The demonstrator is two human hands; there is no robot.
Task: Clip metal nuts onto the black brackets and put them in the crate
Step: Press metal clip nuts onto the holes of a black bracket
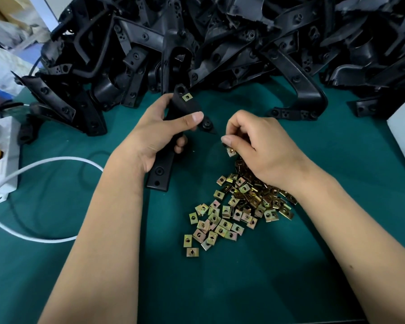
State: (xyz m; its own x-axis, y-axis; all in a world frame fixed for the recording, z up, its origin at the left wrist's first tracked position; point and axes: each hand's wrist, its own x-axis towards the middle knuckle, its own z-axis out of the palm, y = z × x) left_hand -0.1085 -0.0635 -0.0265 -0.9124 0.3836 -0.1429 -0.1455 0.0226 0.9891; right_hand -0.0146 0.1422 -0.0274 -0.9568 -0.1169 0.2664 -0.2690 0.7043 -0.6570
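Bracket in hand: black bracket (171,127) — a long, matte plastic piece with round screw holes along its lower arm — held over the green mat (220,288), its top end pointing at the heap.
Clipped nut: one square brass-coloured nut (187,97) sits on the bracket's top end, its centre hole showing.
Left hand: left hand (159,129) wraps around the bracket's middle, thumb lying across its front.
Right hand: right hand (260,146) pinches a single nut (231,151) at its fingertips, wrist above the loose nuts.
Loose nuts: pile of nuts (236,209) — small yellowish square clips, each with a hole — scattered on the mat below the right hand.
Bracket heap: heap of black brackets (220,38) fills the far side of the table.
Left edge: white cable (45,162) curves across the mat.
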